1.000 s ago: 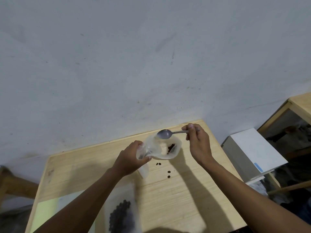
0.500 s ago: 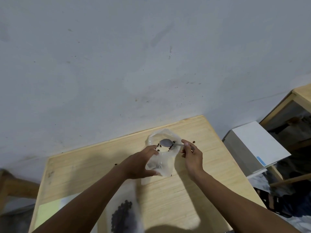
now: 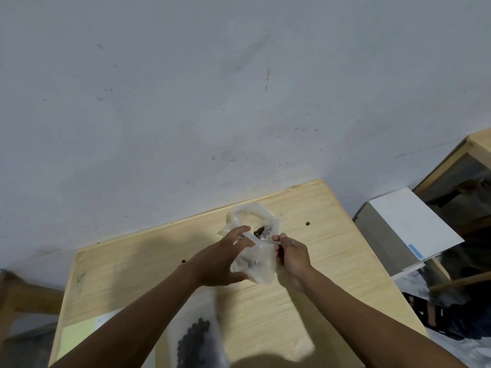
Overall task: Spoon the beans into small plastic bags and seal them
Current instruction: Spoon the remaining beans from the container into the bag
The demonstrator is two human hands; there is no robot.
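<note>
Your left hand (image 3: pixel 221 257) cupped the small plastic bag (image 3: pixel 256 257) from its left side, fingers (image 3: pixel 240 231) spread apart with the upper ones touching the crumpled rim and the thumb pressed under the bag's lower part, so the bag was propped rather than pinched. Your right hand (image 3: pixel 292 254) sat just beside the bag on its right, fingers closed on a thin grey handle, most likely the spoon (image 3: pixel 276 243), which ran roughly level across the bag's front toward your left hand; the bowl end was hidden in the plastic and I could not tell whether it held anything. The bag stood above the middle of the worktop (image 3: pixel 305 301), toward the far edge, its mouth open and turned up and away from you, with a small cluster of beans (image 3: pixel 259 231) visible just inside it. The mouth lay beyond and slightly left of your right fingertips, so any coming tip of the spoon looked like a short reach forward, the right hand being the nearer one. A second bag of dark beans (image 3: pixel 192 338) lay blurred near the front edge, and stray beans (image 3: pixel 307 223) sat loose toward the far right corner and near the left forearm
</note>
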